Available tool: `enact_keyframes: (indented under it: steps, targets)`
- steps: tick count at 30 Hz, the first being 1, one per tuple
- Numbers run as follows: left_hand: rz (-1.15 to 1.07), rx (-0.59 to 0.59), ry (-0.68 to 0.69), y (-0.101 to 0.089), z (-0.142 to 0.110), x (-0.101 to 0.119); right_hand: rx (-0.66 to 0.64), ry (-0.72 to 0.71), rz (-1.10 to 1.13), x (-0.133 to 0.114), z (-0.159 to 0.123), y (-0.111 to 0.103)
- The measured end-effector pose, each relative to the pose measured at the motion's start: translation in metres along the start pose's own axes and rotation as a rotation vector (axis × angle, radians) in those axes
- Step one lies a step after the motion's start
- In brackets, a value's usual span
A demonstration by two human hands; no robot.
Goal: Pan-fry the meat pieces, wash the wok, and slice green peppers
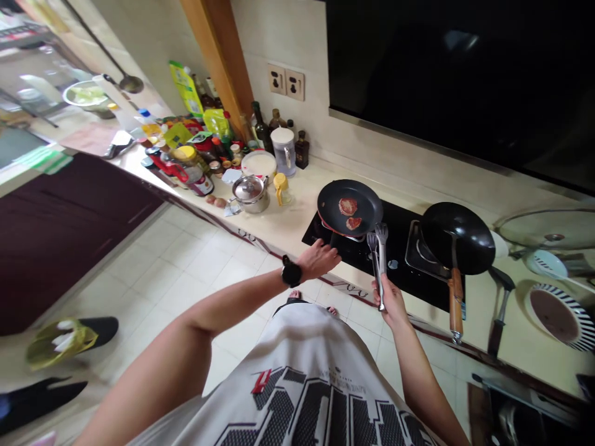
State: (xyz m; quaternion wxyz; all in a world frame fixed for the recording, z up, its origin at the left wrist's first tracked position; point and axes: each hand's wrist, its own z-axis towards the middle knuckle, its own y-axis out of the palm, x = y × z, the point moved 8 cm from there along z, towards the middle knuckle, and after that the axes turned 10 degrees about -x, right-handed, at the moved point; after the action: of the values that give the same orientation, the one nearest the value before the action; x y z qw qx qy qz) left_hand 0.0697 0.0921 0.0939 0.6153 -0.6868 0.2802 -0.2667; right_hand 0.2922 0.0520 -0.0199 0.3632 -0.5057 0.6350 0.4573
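At the hob (pixel 397 230), the left hand (pixel 320 257) wraps the pan handle (pixel 334 242), seemingly for steadiness, the right hand (pixel 391 300) clasping parted tongs (pixel 382 263), meat (pixel 348 207) at their eleven o'clock.

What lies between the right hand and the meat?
The head view shows the tongs in the right hand, then the near edge of the frying pan.

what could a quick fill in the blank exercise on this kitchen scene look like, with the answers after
1. The silver metal tongs are in the person's ____ hand.
2. The round black wristwatch is on the ____ arm.
3. The glossy black wok stands to the ____ of the round black frying pan.
4. The small clear jar beside the silver pot has a ____ top.

Missing words: right; left; right; yellow.
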Motion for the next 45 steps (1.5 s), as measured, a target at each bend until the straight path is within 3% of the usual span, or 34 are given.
enact_keyframes:
  steps: [4,8,12,21,26,32,35,38,42,45]
  targets:
    - [0.219,0.135,0.112,-0.053,0.004,0.007,-0.007,-0.003,0.015,-0.002,0.0,0.003]
    - [0.298,0.209,0.152,-0.083,0.004,0.013,0.002,0.004,0.046,-0.003,-0.003,0.002]
    - [0.324,0.226,0.158,-0.089,0.007,0.012,0.017,0.002,0.06,-0.001,-0.006,-0.002]
    - [0.32,0.187,0.16,-0.079,0.01,0.012,0.005,-0.007,0.035,0.005,-0.006,-0.006]
    - [0.174,0.114,0.126,-0.052,0.008,0.006,0.003,-0.025,-0.007,0.001,-0.004,-0.002]
    - [-0.115,-0.095,-0.115,0.028,-0.017,-0.01,0.023,-0.059,-0.1,-0.01,0.001,-0.006]
    - [-0.227,-0.147,-0.244,0.066,-0.034,-0.011,0.078,-0.134,-0.382,-0.036,0.011,-0.012]
    - [-0.312,-0.172,-0.305,0.089,-0.043,-0.007,0.099,-0.205,-0.798,-0.072,0.03,-0.003]
    - [-0.378,-0.181,-0.316,0.097,-0.044,-0.002,0.074,-0.211,-1.342,-0.107,0.065,0.034]
    - [-0.397,-0.173,-0.298,0.094,-0.041,-0.001,0.052,-0.164,-1.604,-0.118,0.092,0.068]
